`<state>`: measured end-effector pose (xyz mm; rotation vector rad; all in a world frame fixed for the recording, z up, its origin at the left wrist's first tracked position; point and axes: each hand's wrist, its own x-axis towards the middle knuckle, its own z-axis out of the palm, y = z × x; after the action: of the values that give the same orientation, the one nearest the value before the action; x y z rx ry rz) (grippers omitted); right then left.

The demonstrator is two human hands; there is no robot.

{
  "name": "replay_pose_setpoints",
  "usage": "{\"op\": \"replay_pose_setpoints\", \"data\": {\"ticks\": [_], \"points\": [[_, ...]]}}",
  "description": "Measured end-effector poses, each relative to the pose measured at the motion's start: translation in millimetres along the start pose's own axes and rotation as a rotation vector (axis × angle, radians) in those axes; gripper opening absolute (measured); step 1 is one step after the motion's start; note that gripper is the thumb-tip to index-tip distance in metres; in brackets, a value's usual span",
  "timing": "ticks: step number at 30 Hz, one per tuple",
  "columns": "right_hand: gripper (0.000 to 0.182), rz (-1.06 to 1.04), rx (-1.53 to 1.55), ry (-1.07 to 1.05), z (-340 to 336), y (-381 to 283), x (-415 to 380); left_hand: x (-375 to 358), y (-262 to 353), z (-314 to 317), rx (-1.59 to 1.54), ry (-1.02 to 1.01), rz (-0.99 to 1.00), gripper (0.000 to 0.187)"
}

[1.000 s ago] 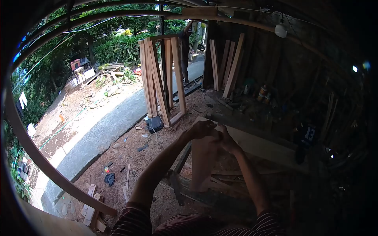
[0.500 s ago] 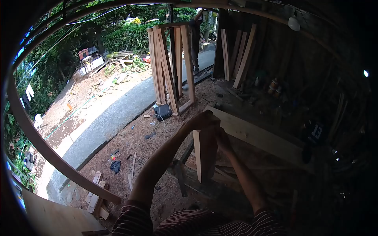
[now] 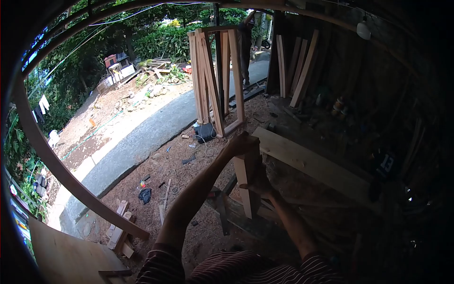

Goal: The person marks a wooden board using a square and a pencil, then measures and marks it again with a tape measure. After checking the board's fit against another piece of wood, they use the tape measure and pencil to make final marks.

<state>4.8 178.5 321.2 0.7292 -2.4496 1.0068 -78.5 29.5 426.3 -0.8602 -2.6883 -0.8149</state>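
Note:
A thick wooden board (image 3: 247,204) stands nearly upright in front of me, its narrow pale edge facing me and its broad side in shadow. My left hand (image 3: 242,143) is closed over its top end, fingers curled across it. Lower down, my right hand (image 3: 257,181) grips the right side, with a digit laid across the pale edge. A long wide plank (image 3: 307,161) extends to the right behind the board. Left of the board's lower end is a flat, dark, blade-like piece (image 3: 221,214), standing at a slant.
A wooden frame with leaning boards (image 3: 240,80) stands ahead, near a person (image 3: 245,47). More boards (image 3: 302,71) lean on the dark wall. Wood offcuts (image 3: 118,229) lie at the lower left. A black bag (image 3: 144,195) rests on the shavings-covered ground.
My right hand has slid down the board from near its top and now wraps its side. The left hand stays at the top. The view has shifted slightly left.

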Motion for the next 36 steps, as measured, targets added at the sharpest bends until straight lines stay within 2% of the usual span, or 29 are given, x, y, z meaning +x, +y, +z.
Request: {"op": "replay_pose_setpoints", "data": {"ticks": [2,4,6,10,12,13,14,15,17,18,19,22,24,25,26,28,29,31,32,34,35,36], "points": [[0.114,0.034,0.049,-0.057,-5,-8,-1,5,-6,-4,-0.296,-0.116,-0.336,0.078],[0.115,0.074,0.090,-0.106,-10,-6,-3,5,-13,4,-0.260,-0.069,-0.344,0.080],[0.123,0.085,0.043,-0.258,-8,7,-6,5,-11,1,-0.225,-0.016,-0.355,0.082],[0.122,0.012,0.000,-0.280,-18,18,-16,13,1,0,-0.335,-0.191,-0.355,0.077],[0.111,-0.007,0.214,-0.178,-42,-2,-23,19,17,-1,-0.337,-0.252,-0.357,0.077],[0.111,0.005,0.213,-0.177,-48,-2,-27,19,30,-9,-0.371,-0.358,-0.442,0.080],[0.121,0.063,0.222,-0.253,-53,0,-31,18,39,-11,-0.400,-0.465,-0.531,0.082],[0.131,0.118,0.232,-0.327,-57,2,-34,16,39,-1,-0.399,-0.475,-0.530,0.082],[0.132,0.178,0.317,-0.302,-59,15,-44,21,33,23,-0.358,-0.347,-0.463,0.066],[0.133,0.241,0.408,-0.289,-58,22,-52,31,23,36,-0.355,-0.359,-0.457,0.066],[0.133,0.260,0.416,-0.282,-59,29,-55,39,10,54,-0.191,-0.359,-0.159,0.053],[0.123,0.296,0.455,-0.356,-63,54,-63,33,32,67,-0.038,-0.156,0.001,0.025],[0.107,0.405,0.609,-0.408,-72,56,-62,40,32,67,0.271,0.006,0.443,0.032],[0.093,0.437,0.518,-0.487,-82,53,-64,55,40,70,0.435,-0.281,0.247,0.032],[0.093,0.439,0.517,-0.485,-82,55,-66,56,40,71,0.435,-0.282,0.250,0.032],[0.095,0.614,0.608,-0.492,-82,60,-76,57,41,73,0.459,-0.335,0.194,0.038],[0.095,0.618,0.610,-0.494,-75,62,-83,58,41,72,0.457,-0.338,0.194,0.038],[0.088,0.394,0.333,-0.177,-54,63,-97,60,37,70,0.411,-0.439,0.121,0.043],[0.088,0.397,0.338,-0.179,-51,56,-96,58,32,72,0.411,-0.444,0.118,0.043],[0.074,0.459,0.163,-0.159,-49,36,-93,53,21,74,0.216,-0.420,0.068,0.043],[0.074,0.456,0.167,-0.159,-41,41,-95,48,30,64,0.220,-0.420,0.064,0.043],[0.067,0.481,0.156,-0.098,-27,52,-100,39,50,46,0.388,-0.432,0.064,0.043]]}}
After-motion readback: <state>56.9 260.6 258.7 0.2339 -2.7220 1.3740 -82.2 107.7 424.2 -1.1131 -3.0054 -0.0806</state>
